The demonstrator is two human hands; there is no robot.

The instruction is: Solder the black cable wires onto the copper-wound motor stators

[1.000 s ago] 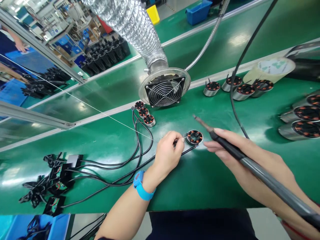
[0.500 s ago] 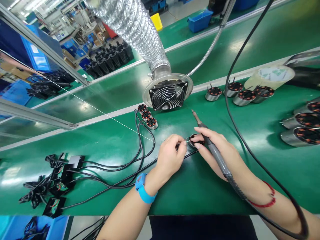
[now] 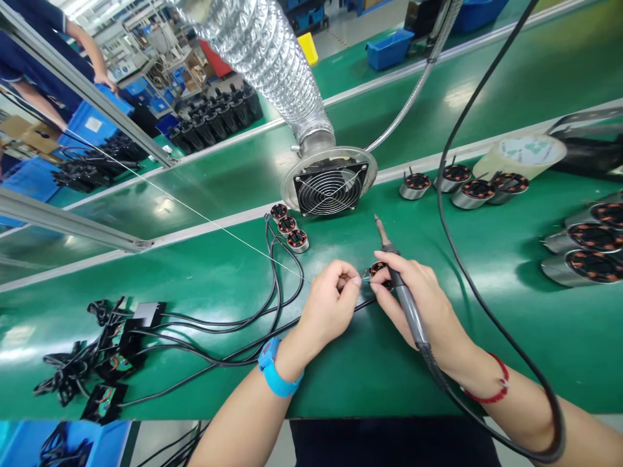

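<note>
My right hand [image 3: 418,298] is wrapped around a soldering iron [image 3: 406,301], its bare tip pointing up and away from me. The thumb and forefinger of that hand also reach to a small motor stator [image 3: 378,267] with copper windings in a metal ring, partly hidden by the fingers. Beside it, my left hand [image 3: 333,295] is closed in a pinch at thin wire ends [image 3: 366,277] next to the stator. A black cable [image 3: 292,322] runs from the left to these wires. A blue wrist strap [image 3: 277,368] is on my left wrist.
A fume fan [image 3: 331,189] on a silver duct [image 3: 272,71] stands ahead. Three wired stators [image 3: 287,225] sit left of it; several more [image 3: 470,188] stand at right near a tape roll [image 3: 530,155]. Circuit boxes [image 3: 104,402] lie left. A thin white strand [image 3: 214,224] crosses the bench. Another person's arm [image 3: 90,48] is beyond the frame.
My right hand has shifted slightly left, with the soldering iron more upright. Thin wire ends between my hands show more clearly. Another person has appeared at upper left, touching a blue bin.
</note>
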